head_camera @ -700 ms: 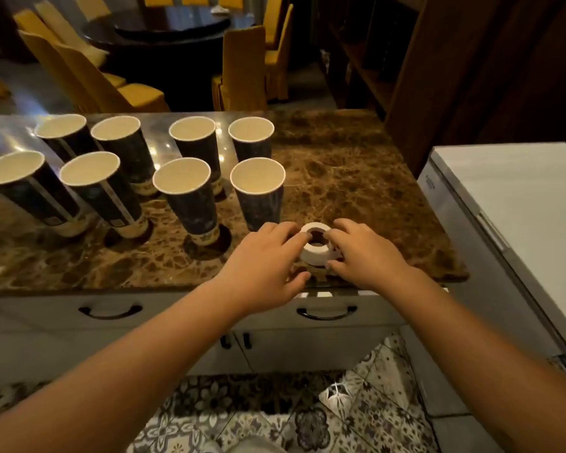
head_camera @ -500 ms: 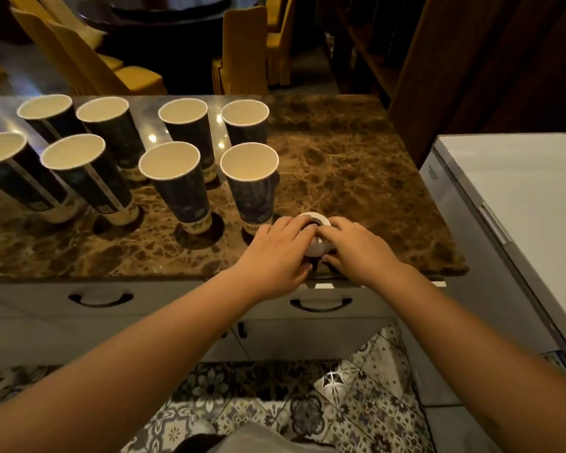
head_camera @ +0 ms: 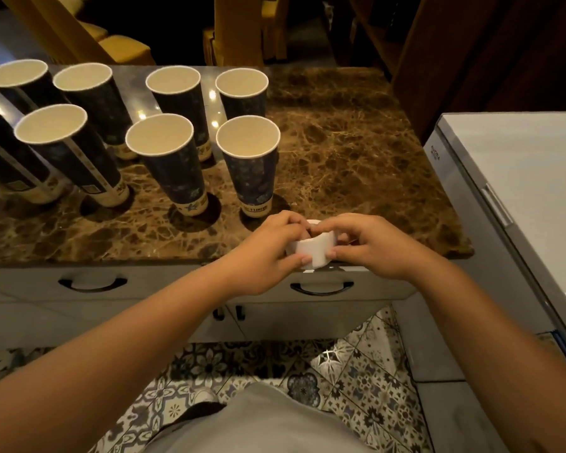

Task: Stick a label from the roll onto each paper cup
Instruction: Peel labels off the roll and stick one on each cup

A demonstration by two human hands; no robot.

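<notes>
Head view: a brown marbled bench point(head_camera: 356, 152) with a glossy top carries eight tall dark paper cups point(head_camera: 249, 158), cream inside with white rolled rims, standing upright in two rows across its left and middle; the leftmost one is cut by the frame edge. The nearest cup stands just beyond the hands. Below the bench front run pale drawers with dark curved handles point(head_camera: 321, 287). A white appliance point(head_camera: 520, 191) stands to the right, yellow chairs point(head_camera: 236, 31) behind, patterned floor tiles point(head_camera: 356, 371) below.

The roll point(head_camera: 311, 250), a short white cylinder of labels, is held at the bench's near edge, between both hands. The left hand point(head_camera: 265, 253) curls round its left side, thumb underneath and fingers over the top. The right hand point(head_camera: 373, 246) grips the right side, forefinger reaching over the rim, thumb pressed on the outer face. Both forearms stretch forward from the bottom corners.
</notes>
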